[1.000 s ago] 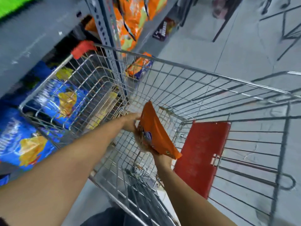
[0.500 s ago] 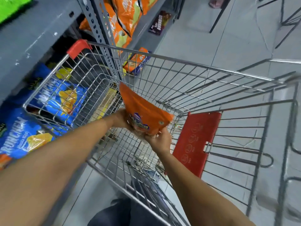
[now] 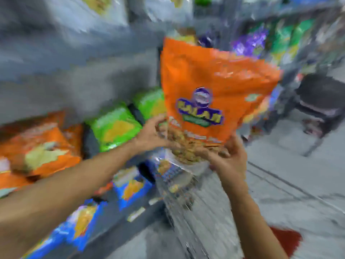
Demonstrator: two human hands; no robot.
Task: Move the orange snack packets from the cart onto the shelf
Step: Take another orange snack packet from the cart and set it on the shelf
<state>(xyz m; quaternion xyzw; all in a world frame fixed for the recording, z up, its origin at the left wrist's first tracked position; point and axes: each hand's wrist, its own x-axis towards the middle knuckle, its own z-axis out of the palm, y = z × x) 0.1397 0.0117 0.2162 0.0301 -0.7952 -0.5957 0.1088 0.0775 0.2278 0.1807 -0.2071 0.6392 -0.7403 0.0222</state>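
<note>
Two bare hands grip the bottom of an orange snack packet (image 3: pixel 214 86) and hold it upright in the air in front of a store shelf (image 3: pixel 74 86). The left hand (image 3: pixel 151 134) closes its fingers on the packet's lower left corner, beside the clear window where the snack pieces show; the right hand (image 3: pixel 228 157) cups the lower right corner from beneath, its fingers curled up against the packet's base. The packet faces the camera, a purple and yellow logo at its middle, its top edge level with the grey shelf board. The frame is heavily blurred by motion, so the lettering cannot be read with certainty. Just below the hands, the wire basket of the cart (image 3: pixel 188 193) shows as a smeared silver grid, with a red patch (image 3: pixel 285 240) near the bottom right edge. To the left of the packet, green bags (image 3: pixel 115 126) stand on the shelf, and further left lie other orange bags (image 3: pixel 41 152), close to the left forearm. On the level beneath, blue bags (image 3: pixel 130 187) line the shelf. Behind the packet to the right, purple and green bags (image 3: pixel 270 40) fill another rack, and a dark chair (image 3: pixel 321 98) stands on the pale grey floor (image 3: pixel 291 172) well apart from the hands.
</note>
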